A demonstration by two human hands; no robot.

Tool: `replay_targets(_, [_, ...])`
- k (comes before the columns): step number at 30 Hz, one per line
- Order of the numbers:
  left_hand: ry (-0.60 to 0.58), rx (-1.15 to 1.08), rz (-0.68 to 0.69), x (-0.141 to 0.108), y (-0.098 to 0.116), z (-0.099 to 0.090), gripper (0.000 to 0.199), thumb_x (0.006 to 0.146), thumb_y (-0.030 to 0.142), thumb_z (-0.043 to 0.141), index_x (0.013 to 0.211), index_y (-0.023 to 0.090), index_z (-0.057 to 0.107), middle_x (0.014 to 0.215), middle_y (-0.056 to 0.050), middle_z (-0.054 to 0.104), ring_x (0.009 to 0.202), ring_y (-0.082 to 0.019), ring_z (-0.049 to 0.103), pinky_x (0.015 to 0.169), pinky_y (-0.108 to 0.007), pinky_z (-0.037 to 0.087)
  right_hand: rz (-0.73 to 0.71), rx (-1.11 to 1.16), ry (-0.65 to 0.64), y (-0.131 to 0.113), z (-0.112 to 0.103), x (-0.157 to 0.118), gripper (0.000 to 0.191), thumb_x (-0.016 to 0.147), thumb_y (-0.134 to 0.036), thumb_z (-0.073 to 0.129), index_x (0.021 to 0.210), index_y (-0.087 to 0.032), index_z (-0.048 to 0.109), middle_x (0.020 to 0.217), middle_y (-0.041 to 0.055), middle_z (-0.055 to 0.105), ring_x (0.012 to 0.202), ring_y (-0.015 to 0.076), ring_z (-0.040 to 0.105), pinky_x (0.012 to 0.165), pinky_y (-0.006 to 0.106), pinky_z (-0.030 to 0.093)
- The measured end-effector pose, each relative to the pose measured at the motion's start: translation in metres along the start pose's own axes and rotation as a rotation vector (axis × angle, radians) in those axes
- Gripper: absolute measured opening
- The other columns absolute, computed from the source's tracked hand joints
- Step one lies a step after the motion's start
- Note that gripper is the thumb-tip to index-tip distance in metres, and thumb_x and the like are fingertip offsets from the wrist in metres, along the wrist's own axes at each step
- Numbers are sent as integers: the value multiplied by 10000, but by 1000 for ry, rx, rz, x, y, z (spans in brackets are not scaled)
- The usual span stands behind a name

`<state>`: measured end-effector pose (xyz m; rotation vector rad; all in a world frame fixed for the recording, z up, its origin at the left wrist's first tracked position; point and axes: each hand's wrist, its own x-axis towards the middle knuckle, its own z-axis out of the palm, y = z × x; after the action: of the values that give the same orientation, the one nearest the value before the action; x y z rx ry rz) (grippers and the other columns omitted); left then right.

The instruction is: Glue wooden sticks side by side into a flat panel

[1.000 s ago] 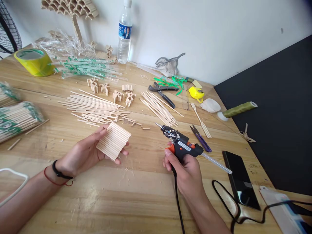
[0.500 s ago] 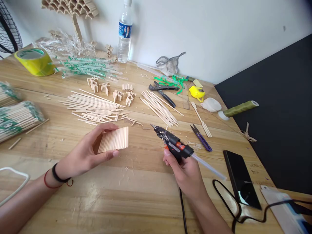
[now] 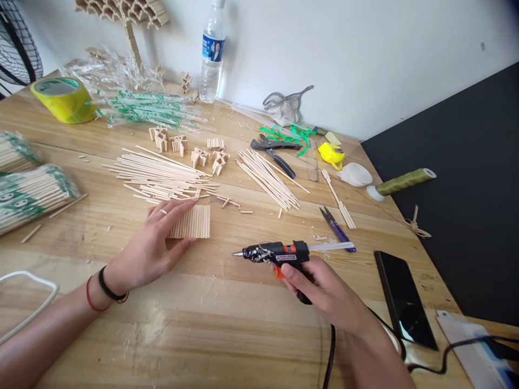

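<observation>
My left hand (image 3: 156, 243) grips a small flat panel of short wooden sticks (image 3: 194, 222) joined side by side, fingers along its far edge and thumb at the near edge. The panel appears to lie on the table. In my right hand (image 3: 320, 286) is a black hot glue gun (image 3: 279, 253) with an orange trigger, its nozzle pointing left, apart from the panel. A clear glue stick (image 3: 332, 246) juts from its back. Beyond the panel lie a spread of long wooden sticks (image 3: 158, 173) and several small stick clusters (image 3: 200, 157).
A second pile of sticks (image 3: 270, 181), cutting pliers (image 3: 275, 148) and purple snips (image 3: 338, 229) lie ahead of the glue gun. On the right are a phone (image 3: 405, 300) and a black cable (image 3: 330, 356). Yellow tape (image 3: 65, 105) and bagged sticks (image 3: 36, 194) sit at left; a bottle (image 3: 211, 59) stands behind.
My left hand has lowered the stick panel, which now lies flatter. The glue gun has swung from pointing up-left to nearly level, its nozzle moving left and down.
</observation>
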<state>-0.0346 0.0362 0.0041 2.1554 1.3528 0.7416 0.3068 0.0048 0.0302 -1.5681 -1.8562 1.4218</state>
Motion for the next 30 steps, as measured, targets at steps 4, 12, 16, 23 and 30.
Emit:
replay_targets(4, [3, 55, 49, -1, -2, 1, 564, 1035, 423, 604, 1555, 240, 484, 1519, -118, 623, 1437, -335, 539, 1219, -510, 398, -44, 3, -58, -1, 3, 0, 645, 1013, -778, 476, 697, -219, 532, 612, -13, 498, 578, 163, 468, 558, 311, 334])
replay_targets(12, [-7, 72, 98, -2, -5, 3, 521, 1034, 406, 627, 1510, 227, 513, 1490, -130, 640, 1421, -336, 553, 1201, -533, 412, -68, -45, -71, -2, 10, 4, 650, 1051, -737, 443, 653, -226, 498, 568, -28, 476, 550, 153, 461, 561, 319, 325])
replay_targets(16, [-9, 79, 99, -1, -5, 3, 510, 1036, 403, 626, 1502, 227, 521, 1478, -128, 646, 1409, -332, 560, 1196, -538, 415, -62, -49, -90, -3, 7, 1, 641, 1042, -744, 461, 694, -216, 569, 595, -21, 500, 572, 162, 482, 569, 320, 338])
replay_targets(23, [-12, 87, 110, -1, -5, 3, 500, 1037, 401, 625, 1488, 207, 532, 1473, -131, 647, 1400, -332, 566, 1195, -546, 416, -13, -14, -53, -3, 9, 2, 669, 1043, -752, 436, 650, -222, 542, 587, -2, 543, 571, 171, 521, 598, 330, 374])
replay_targets(30, [-23, 94, 101, 0, -4, 3, 488, 1038, 417, 623, 1472, 206, 551, 1467, -132, 652, 1399, -337, 570, 1194, -540, 419, -25, -32, -105, -6, 9, -4, 640, 1031, -749, 480, 700, -214, 600, 649, 12, 581, 640, 191, 563, 634, 331, 395])
